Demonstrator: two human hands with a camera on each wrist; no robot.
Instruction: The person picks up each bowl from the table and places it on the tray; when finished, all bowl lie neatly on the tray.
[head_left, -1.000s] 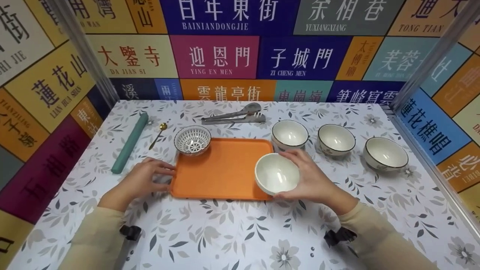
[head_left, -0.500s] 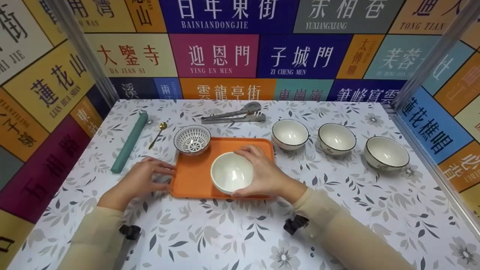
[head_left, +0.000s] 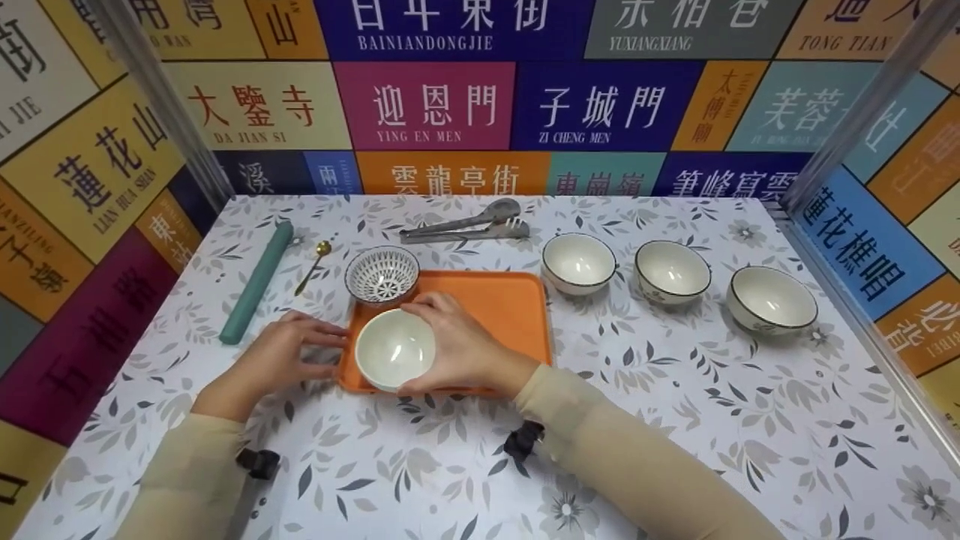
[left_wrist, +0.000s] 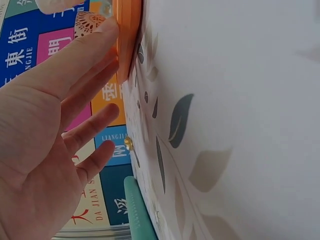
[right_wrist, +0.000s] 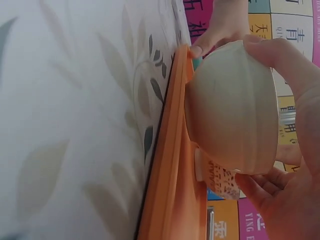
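My right hand (head_left: 469, 346) grips a plain white bowl (head_left: 390, 351) by its side, thumb in front and fingers behind. That bowl is upright at the front left of the orange tray (head_left: 487, 300); whether its base touches the tray I cannot tell. Just behind it, at the tray's back left corner, sits a black-and-white patterned bowl (head_left: 382, 274), also visible below the held bowl in the right wrist view. My left hand (head_left: 281, 356) rests at the tray's left edge, fingers fairly straight, and the left wrist view shows fingertips against the tray's rim (left_wrist: 129, 40).
Beyond the tray lie metal tongs (head_left: 465, 225). To the right stand three dark-rimmed bowls: one near the tray (head_left: 579, 262), a middle bowl (head_left: 672, 271) and a right bowl (head_left: 772, 300). A gold spoon (head_left: 312, 267) and a green roll (head_left: 257, 283) lie left. Sign-covered walls enclose the table.
My right hand has carried the white bowl leftward across the tray, from its right side to its front left. My left hand has stayed at the tray's left edge.
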